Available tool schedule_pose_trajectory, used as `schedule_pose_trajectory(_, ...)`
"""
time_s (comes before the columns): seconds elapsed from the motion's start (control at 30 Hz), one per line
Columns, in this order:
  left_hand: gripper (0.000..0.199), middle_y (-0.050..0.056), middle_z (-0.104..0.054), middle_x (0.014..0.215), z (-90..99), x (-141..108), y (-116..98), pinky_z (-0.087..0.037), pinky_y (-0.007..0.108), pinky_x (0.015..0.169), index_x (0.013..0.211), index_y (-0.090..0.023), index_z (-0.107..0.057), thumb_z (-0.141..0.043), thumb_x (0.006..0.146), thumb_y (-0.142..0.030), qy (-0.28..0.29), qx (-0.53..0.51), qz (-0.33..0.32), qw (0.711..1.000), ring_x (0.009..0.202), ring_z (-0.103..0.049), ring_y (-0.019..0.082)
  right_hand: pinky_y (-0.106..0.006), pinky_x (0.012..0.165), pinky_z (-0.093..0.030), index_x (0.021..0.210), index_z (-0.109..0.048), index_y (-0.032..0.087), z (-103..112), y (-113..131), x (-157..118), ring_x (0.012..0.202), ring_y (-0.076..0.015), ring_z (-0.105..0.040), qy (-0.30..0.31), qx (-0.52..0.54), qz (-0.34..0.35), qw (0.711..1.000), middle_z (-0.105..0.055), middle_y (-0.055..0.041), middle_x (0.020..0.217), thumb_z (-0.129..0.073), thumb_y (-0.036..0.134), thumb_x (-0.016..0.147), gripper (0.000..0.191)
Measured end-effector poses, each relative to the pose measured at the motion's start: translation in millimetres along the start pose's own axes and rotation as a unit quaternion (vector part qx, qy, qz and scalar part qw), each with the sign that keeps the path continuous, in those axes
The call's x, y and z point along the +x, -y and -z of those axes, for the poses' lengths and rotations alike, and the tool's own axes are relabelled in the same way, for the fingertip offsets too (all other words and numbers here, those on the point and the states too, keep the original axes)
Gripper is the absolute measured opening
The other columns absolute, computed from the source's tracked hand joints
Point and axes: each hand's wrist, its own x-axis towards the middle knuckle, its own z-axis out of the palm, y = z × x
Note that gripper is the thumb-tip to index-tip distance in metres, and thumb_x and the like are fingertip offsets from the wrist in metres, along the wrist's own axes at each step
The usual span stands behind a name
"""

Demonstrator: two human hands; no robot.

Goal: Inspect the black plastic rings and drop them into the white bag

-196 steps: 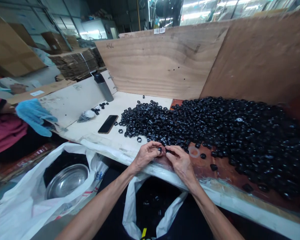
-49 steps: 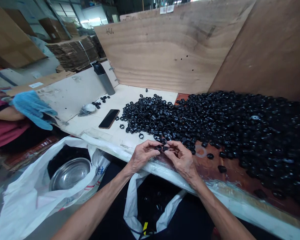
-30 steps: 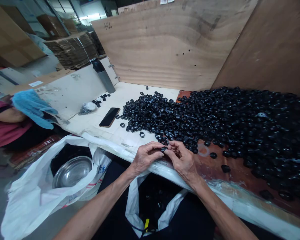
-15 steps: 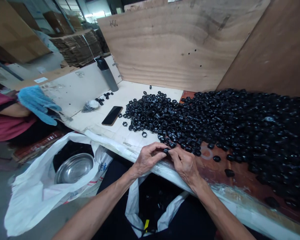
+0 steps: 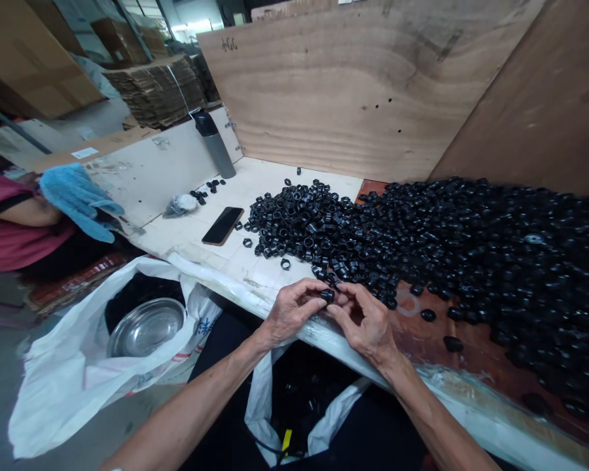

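Over the bench's front edge, my left hand (image 5: 297, 306) pinches a small black plastic nut (image 5: 327, 296) between thumb and forefinger. My right hand (image 5: 364, 319) is just to its right, thumb and forefinger parted around the near side of the nut. Whether a right fingertip touches the nut is hard to make out. Right behind both hands spreads a large heap of black plastic nuts and rings (image 5: 319, 222). One loose ring (image 5: 285, 264) lies apart on the pale board.
A phone (image 5: 222, 226), a grey bottle (image 5: 219, 152) and a small plastic bag (image 5: 180, 205) are on the left. Below the edge hangs an open white sack (image 5: 255, 418) with dark parts. Another sack (image 5: 53, 379) holds a metal bowl (image 5: 150, 327). A person with a blue cloth (image 5: 78, 196) is at left.
My right thumb and forefinger have spread from their pinch at the nut, which now shows more fully. My left hand stays in place, and the view has shifted slightly.
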Motion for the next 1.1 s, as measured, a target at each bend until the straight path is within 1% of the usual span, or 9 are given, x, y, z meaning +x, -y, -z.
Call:
schedule_pose_trajectory(0.07, 0.024, 0.010, -0.071, 0.108, 0.1, -1, -1, -0.056, 0.032, 0.090, 0.108, -0.015, -0.069, -0.065, 0.088, -0.027, 0.009, 0.005, -0.004, 1.000, 0.098, -0.069, 0.021, -0.026, 0.065, -0.049, 0.102, -0.066, 0.020, 0, 0, 1, 0.068, -0.0157, -0.060, 0.002, 0.013, 0.003, 1.000, -0.064, -0.0029, 0.082, -0.060, 0.028, 0.092, 0.015)
schedule_pose_trajectory(0.2, 0.022, 0.009, -0.071, 0.108, -0.5, -2, -5, -0.055, 0.031, 0.092, 0.107, -0.016, -0.069, -0.066, 0.087, -0.024, 0.021, 0.016, -0.019, 0.999, 0.100, -0.068, 0.021, -0.024, 0.058, -0.045, 0.081, -0.065, 0.020, 0, -2, 0, 0.060, -0.0134, -0.058, 0.016, -0.005, -0.029, 0.999, -0.061, -0.0002, 0.071, -0.056, 0.030, 0.095, 0.019)
schedule_pose_trajectory(0.27, 0.024, 0.009, -0.071, 0.107, -0.8, -2, -8, -0.055, 0.031, 0.091, 0.109, -0.015, -0.069, -0.066, 0.087, -0.024, 0.019, 0.004, -0.011, 1.000, 0.099, -0.068, 0.020, -0.023, 0.057, -0.045, 0.087, -0.065, 0.019, 0, -2, -1, 0.058, -0.0127, -0.057, 0.017, 0.004, -0.037, 0.999, -0.061, 0.0003, 0.071, -0.056, 0.031, 0.095, 0.017)
schedule_pose_trajectory(0.33, 0.024, 0.009, -0.072, 0.106, -0.6, -3, -11, -0.056, 0.032, 0.090, 0.109, -0.014, -0.068, -0.066, 0.087, -0.025, 0.018, -0.013, -0.001, 1.000, 0.097, -0.069, 0.020, -0.023, 0.059, -0.047, 0.095, -0.066, 0.018, -1, -3, -1, 0.060, -0.0131, -0.059, 0.019, 0.015, -0.016, 1.000, -0.062, -0.0002, 0.073, -0.058, 0.031, 0.093, 0.015)
schedule_pose_trajectory(0.47, 0.024, 0.010, -0.072, 0.105, 0.4, -8, -16, -0.055, 0.032, 0.090, 0.107, -0.013, -0.068, -0.067, 0.087, -0.026, 0.013, -0.024, 0.006, 1.000, 0.097, -0.069, 0.020, -0.025, 0.060, -0.046, 0.079, -0.066, 0.019, -2, 1, 0, 0.060, -0.0141, -0.058, 0.010, -0.012, 0.017, 1.000, -0.062, -0.0009, 0.068, -0.058, 0.030, 0.093, 0.019)
schedule_pose_trajectory(0.57, 0.024, 0.009, -0.073, 0.104, 1.1, -13, -17, -0.055, 0.031, 0.087, 0.107, -0.014, -0.068, -0.067, 0.086, -0.026, 0.008, -0.053, 0.016, 0.998, 0.094, -0.069, 0.019, -0.028, 0.070, -0.051, 0.094, -0.067, 0.020, -3, 8, -1, 0.073, -0.0175, -0.064, 0.004, -0.004, 0.026, 1.000, -0.068, -0.0047, 0.084, -0.057, 0.028, 0.094, 0.013)
schedule_pose_trajectory(0.8, 0.026, 0.008, -0.072, 0.098, 4.3, -26, -19, -0.054, 0.029, 0.083, 0.108, -0.013, -0.067, -0.067, 0.087, -0.029, 0.013, -0.083, 0.051, 0.995, 0.089, -0.068, 0.018, -0.029, 0.074, -0.052, 0.106, -0.065, 0.020, -5, 28, -9, 0.079, -0.0187, -0.065, 0.011, 0.031, 0.005, 0.999, -0.067, -0.0057, 0.089, -0.055, 0.027, 0.094, 0.017)
schedule_pose_trajectory(1.0, 0.026, 0.009, -0.070, 0.105, 6.4, -35, -23, -0.052, 0.031, 0.090, 0.109, -0.015, -0.067, -0.067, 0.086, -0.027, 0.013, 0.009, 0.022, 1.000, 0.098, -0.066, 0.020, -0.024, 0.055, -0.047, 0.085, -0.062, 0.019, -13, 36, -21, 0.055, -0.0148, -0.059, 0.041, 0.069, -0.158, 0.984, -0.061, 0.0002, 0.061, -0.050, 0.037, 0.097, 0.025)
schedule_pose_trajectory(1.1, 0.027, 0.009, -0.071, 0.103, 6.2, -37, -23, -0.053, 0.031, 0.087, 0.110, -0.014, -0.065, -0.066, 0.088, -0.029, 0.031, -0.043, 0.053, 0.997, 0.094, -0.067, 0.020, -0.029, 0.071, -0.052, 0.095, -0.064, 0.019, -16, 38, -27, 0.074, -0.0185, -0.065, -0.006, 0.056, -0.076, 0.995, -0.067, -0.0054, 0.082, -0.053, 0.033, 0.094, 0.018)
